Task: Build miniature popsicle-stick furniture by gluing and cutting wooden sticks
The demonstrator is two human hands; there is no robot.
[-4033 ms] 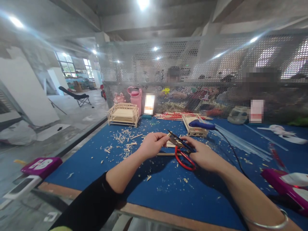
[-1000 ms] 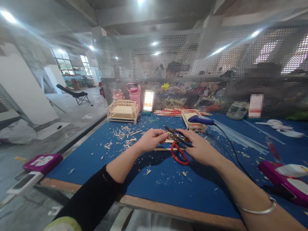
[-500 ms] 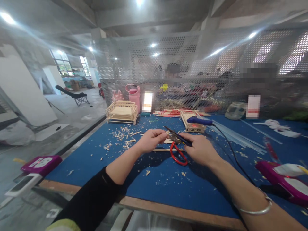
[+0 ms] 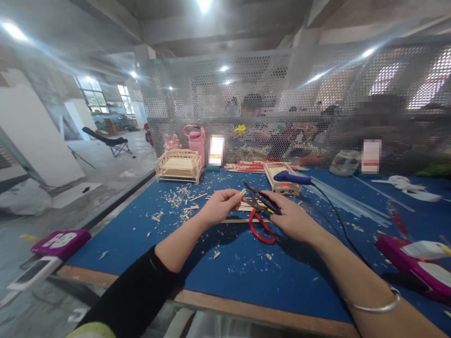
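My left hand [image 4: 222, 205] pinches a few short pale wooden sticks [image 4: 243, 192] between thumb and fingers, their ends pointing up. To the right, my right hand [image 4: 291, 213] is closed round a dark hand cutter [image 4: 262, 195] with blue-black handles and a touch of yellow. Its pointed tip is a little apart from the sticks. Just below the cutter, a red loop handle [image 4: 261, 227] shows, apparently of scissors; the cutter and hand partly cover it. Pale wooden strips [image 4: 241, 220] lie on the blue tabletop beneath my hands.
A small wooden bed-like model [image 4: 179, 166] stands at the back left. A blue glue gun [image 4: 294, 178] rests against another wooden frame [image 4: 282, 188], its cable running right. Wood scraps [image 4: 181, 199], red-tipped sticks [image 4: 246, 166], clear glue sticks [image 4: 347, 199] and a purple device [image 4: 416, 267] surround the work area.
The cutter's tip has come away from the sticks in my left hand, shifting slightly right. The stick ends now show more clearly. Both hands otherwise stay nearly in place.
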